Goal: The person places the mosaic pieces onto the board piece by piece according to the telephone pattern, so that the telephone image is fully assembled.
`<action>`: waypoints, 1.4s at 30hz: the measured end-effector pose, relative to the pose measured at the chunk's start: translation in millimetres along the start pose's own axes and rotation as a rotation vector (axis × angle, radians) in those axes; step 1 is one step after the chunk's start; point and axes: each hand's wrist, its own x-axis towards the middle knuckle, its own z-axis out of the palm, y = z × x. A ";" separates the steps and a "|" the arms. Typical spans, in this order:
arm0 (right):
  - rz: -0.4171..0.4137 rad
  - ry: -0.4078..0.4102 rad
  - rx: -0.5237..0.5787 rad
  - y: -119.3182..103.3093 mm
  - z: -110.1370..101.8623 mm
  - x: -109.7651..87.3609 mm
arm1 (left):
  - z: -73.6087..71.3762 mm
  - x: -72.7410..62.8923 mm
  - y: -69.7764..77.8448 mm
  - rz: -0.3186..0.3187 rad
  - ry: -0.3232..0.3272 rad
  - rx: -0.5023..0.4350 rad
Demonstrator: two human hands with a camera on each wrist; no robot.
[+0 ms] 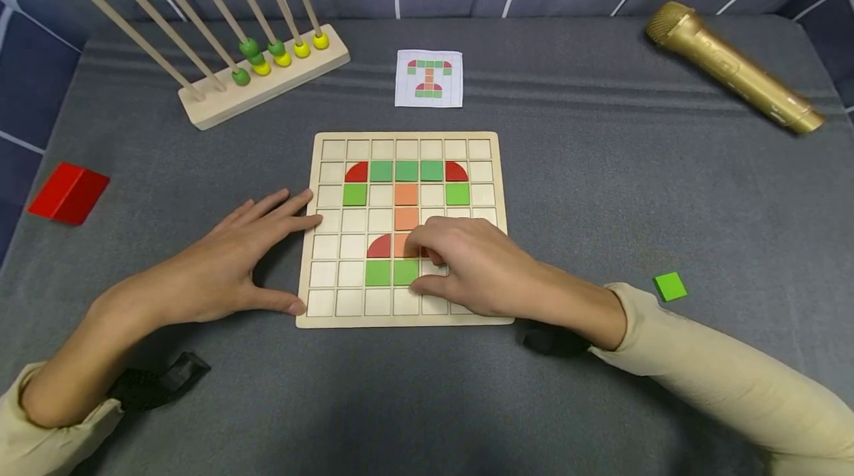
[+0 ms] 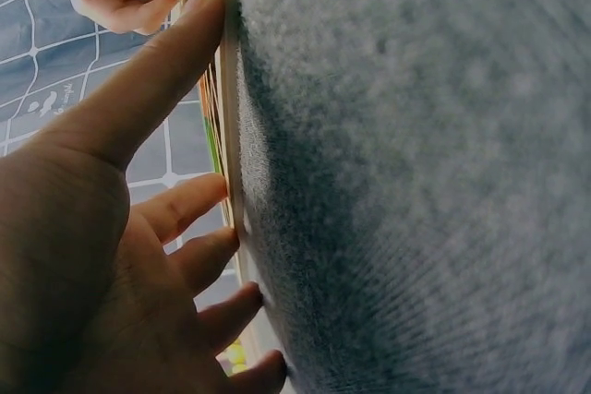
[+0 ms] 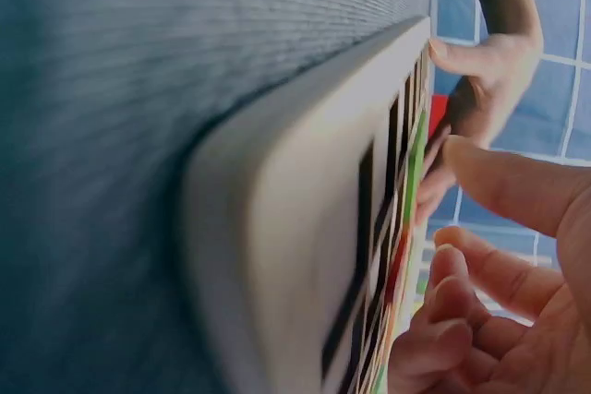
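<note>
A wooden grid board lies flat, its cells holding green, orange and red quarter-round tiles. My left hand has its fingers spread along the board's left edge, fingertips and thumb right at the rim; the left wrist view shows the same hand there. Over the lower middle of the board is my right hand, index finger bent beside the lowest orange tile. It partly covers a red piece. In the right wrist view, a gap shows between that hand's thumb and index finger, with nothing visible between them.
Behind the board lies a printed pattern card. A loose green square is at right, a gold microphone at back right. A beaded peg stand rises at back left, with a red block nearer the left edge.
</note>
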 end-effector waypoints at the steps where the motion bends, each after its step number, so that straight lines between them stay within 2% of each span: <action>1: -0.002 0.010 0.015 1.8 -2.3 -3.4 | 0.4 0.2 0.3 0.000 0.005 0.001; 4: 0.009 0.051 0.052 9.4 -10.2 -16.9 | 0.6 0.5 0.5 0.003 0.005 0.007; 8: 0.069 0.122 0.069 24.0 -20.9 -41.5 | 0.1 -0.3 -1.0 0.014 0.001 0.011; 15: 0.194 0.229 0.090 54.8 -36.5 -101.7 | -0.7 1.4 -1.8 0.027 -0.005 -0.018; 19: 0.251 0.249 0.111 72.4 -42.9 -139.2 | -0.7 1.3 -2.0 0.025 -0.003 -0.030; 22: 0.346 0.241 0.083 86.3 -47.3 -164.2 | -0.6 1.6 -2.4 0.027 -0.007 -0.037; 25: 0.433 0.234 0.041 102.5 -53.6 -186.2 | -0.6 1.8 -2.6 0.023 -0.010 -0.045; 28: 0.480 0.227 0.033 119.2 -61.3 -204.2 | -1.2 1.5 -2.5 0.015 -0.010 -0.056; 33: 0.506 0.189 0.040 136.0 -63.9 -220.7 | -1.6 1.3 -2.0 0.013 -0.009 -0.064; 36: 0.490 0.184 0.030 138.6 -60.6 -221.6 | -0.9 1.5 -2.1 0.016 -0.009 -0.070; 42: 0.485 0.226 -0.023 135.8 -57.8 -215.9 | -0.9 1.4 -2.9 0.016 -0.006 -0.084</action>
